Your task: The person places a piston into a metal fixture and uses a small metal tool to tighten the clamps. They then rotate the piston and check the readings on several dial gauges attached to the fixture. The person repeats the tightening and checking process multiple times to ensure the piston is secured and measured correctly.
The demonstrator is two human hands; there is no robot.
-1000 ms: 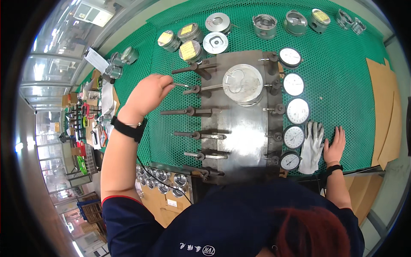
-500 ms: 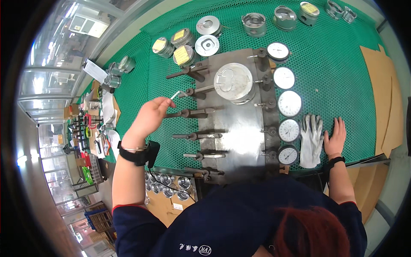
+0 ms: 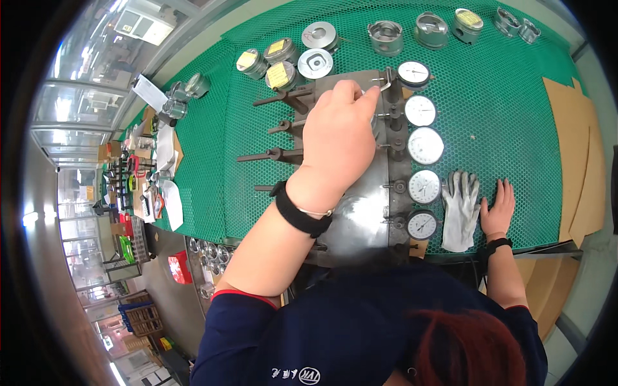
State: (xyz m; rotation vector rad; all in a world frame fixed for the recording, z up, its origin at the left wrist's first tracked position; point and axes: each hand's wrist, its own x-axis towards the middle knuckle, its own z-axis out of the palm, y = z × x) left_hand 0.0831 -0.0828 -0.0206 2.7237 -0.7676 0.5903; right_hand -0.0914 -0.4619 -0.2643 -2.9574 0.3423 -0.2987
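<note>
My left hand reaches over the grey metal gauge fixture, its fingers closed at the far end where a round metal part lay; what they grip is hidden under the hand. A row of round white dial gauges lines the fixture's right side, and several dark lever handles stick out on its left. My right hand lies flat and open on the green mesh mat, next to a white work glove.
Several metal pistons and flat round discs, some with yellow tops, stand along the far edge of the mat. Brown cardboard covers the right side. Small shiny parts sit in a tray below the bench's left.
My left hand has swung from the lever handles at the left over to the far end of the fixture and closed there. The right hand has stayed flat beside the glove.
</note>
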